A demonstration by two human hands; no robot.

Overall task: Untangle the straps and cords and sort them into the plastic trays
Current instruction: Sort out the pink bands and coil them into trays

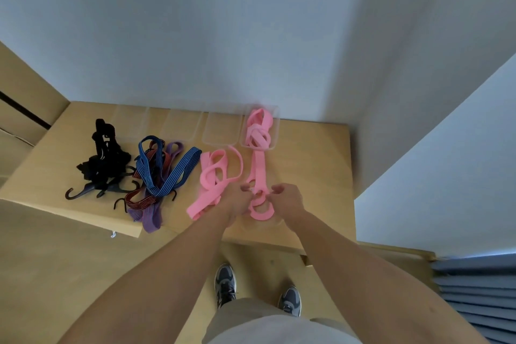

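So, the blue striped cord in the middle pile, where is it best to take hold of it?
Probably take the blue striped cord by its open loop at the far end, coming from above. It lies mostly on top of the red cord and the purple strap, so that loop should lift free first.

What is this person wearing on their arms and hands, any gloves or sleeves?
Nothing shows on them. The left hand and right hand are bare, without gloves, and both forearms are uncovered up to the frame's edge. No watch, bracelet or ring is visible.
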